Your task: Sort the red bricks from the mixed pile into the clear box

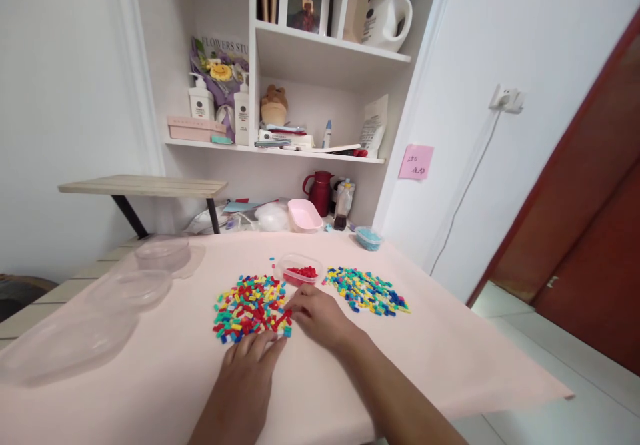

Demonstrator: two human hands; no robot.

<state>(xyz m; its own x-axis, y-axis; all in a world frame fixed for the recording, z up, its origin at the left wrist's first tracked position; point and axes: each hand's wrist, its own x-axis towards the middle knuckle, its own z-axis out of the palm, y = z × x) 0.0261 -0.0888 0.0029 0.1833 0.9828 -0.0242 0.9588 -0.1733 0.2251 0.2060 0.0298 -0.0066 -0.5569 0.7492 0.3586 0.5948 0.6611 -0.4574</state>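
A pile of small mixed-colour plastic pieces (247, 298), red, yellow, green, blue and white, lies spread on the pink tabletop. My left hand (250, 365) rests at its near edge, fingers stretched out and touching the closest pieces. At the pile's right side, my right hand (313, 311) is closed in a pinch, with red pieces at its fingertips; its palm side is hidden. Just beyond it stands a clear plastic container (300, 265) holding red pieces (304, 272). Right of that hand lies a second pile (367, 290), mostly blue, green, yellow and white.
Several clear plastic containers (130, 288) line the table's left side. A tub of light blue pieces (369, 237) stands at the far right corner. Behind the table are a pink basin (305, 215), a dark red jug (320, 191) and white shelves. A wooden stand (143, 186) rises at left.
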